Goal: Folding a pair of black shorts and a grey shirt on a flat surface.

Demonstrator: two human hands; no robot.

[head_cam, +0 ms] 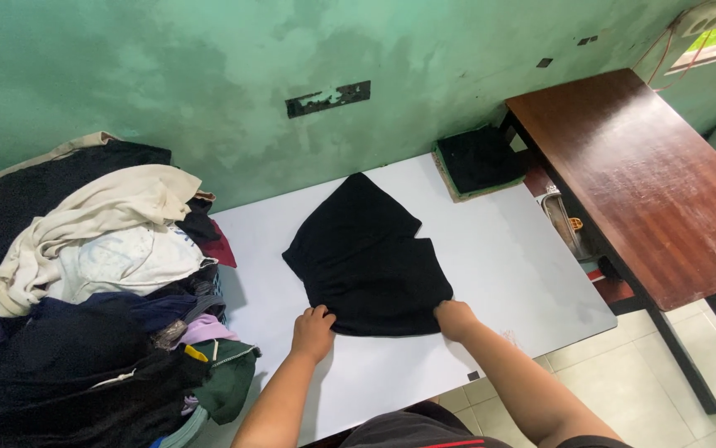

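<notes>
Two hands, left hand (313, 332) and right hand (455, 318), on one black garment (366, 257); one clothes pile (92, 290), one folded stack (478, 160), one white tabletop (507, 265), one wooden desk (648, 174).

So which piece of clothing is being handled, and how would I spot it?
Find the white table against the green wall. In its middle lies a black garment, both hands gripping its near edge. Unlike the mixed heap at the left, it lies flat and alone.
</notes>
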